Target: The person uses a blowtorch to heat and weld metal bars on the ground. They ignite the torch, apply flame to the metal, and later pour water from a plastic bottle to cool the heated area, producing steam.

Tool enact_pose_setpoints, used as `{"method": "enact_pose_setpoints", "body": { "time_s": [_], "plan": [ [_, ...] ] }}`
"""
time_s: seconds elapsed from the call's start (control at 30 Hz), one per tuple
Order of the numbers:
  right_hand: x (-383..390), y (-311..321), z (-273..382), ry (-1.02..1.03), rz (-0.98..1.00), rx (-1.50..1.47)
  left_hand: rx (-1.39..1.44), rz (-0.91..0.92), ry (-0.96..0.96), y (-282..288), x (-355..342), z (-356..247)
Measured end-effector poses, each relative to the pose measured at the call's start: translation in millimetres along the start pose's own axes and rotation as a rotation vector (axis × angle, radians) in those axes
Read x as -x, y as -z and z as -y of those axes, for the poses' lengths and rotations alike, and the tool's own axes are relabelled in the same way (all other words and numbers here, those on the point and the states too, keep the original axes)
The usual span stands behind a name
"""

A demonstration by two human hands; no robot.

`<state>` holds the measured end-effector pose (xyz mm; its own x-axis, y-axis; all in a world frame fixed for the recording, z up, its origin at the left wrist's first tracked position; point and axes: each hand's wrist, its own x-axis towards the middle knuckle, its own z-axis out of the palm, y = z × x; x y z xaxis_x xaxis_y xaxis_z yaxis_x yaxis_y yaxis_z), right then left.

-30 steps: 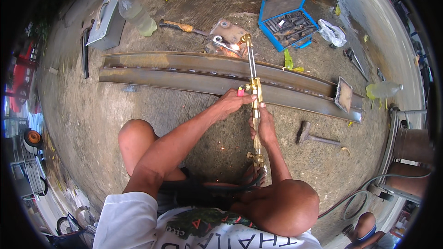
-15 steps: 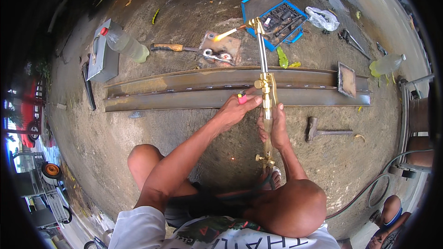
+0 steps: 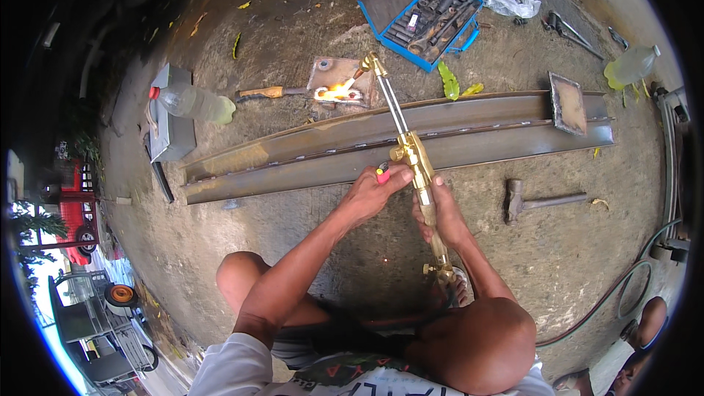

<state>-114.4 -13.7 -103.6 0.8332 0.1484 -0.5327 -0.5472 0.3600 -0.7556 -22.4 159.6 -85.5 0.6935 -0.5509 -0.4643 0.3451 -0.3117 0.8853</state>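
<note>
My right hand (image 3: pixel 445 216) is wrapped round the handle of a brass cutting torch (image 3: pixel 416 161). Its tip points left, and an orange-white flame (image 3: pixel 339 91) plays over scorched, ring-like spots on a small square steel plate (image 3: pixel 335 67). My left hand (image 3: pixel 367 196) is closed round a pink lighter (image 3: pixel 382 174), its thumb beside the torch's valve. Under the torch runs a long steel beam (image 3: pixel 308 134) with a welded seam. Against the plate's left side lies a wooden-handled tool (image 3: pixel 264 93), its far end partly hidden by the plate.
A second square plate (image 3: pixel 568 103) rests on the beam's right end, with a hammer (image 3: pixel 515 202) nearer me. Beyond stands an open blue socket-set case (image 3: pixel 392 0). A bottle (image 3: pixel 192 101) and grey metal box (image 3: pixel 174 136) are left; hoses (image 3: pixel 616 290) and another person (image 3: pixel 649 323) are right.
The torch has tilted, its head swinging left and toward me. Its flame has shifted from the plate's upper part onto the scorched spots. The whole view has turned slightly.
</note>
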Motion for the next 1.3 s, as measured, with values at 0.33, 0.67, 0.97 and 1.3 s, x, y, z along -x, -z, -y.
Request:
{"method": "enact_pose_setpoints", "body": {
  "time_s": [0.33,0.67,0.97,1.3],
  "plan": [
    [-1.4,-5.6,-0.3,-0.094,-0.060,0.112,-0.184,-0.055,0.098,5.3,-3.5,7.0],
    [-1.5,-6.5,-0.4,-0.076,-0.093,0.156,-0.087,-0.065,0.089,2.6,-8.5,12.4],
    [0.8,-9.2,2.1,-0.086,-0.105,0.175,-0.104,-0.090,0.149,3.7,-10.3,14.8],
    [1.1,-9.9,2.5,-0.097,-0.112,0.179,-0.119,-0.077,0.164,3.4,-7.5,9.2]
  ]
}}
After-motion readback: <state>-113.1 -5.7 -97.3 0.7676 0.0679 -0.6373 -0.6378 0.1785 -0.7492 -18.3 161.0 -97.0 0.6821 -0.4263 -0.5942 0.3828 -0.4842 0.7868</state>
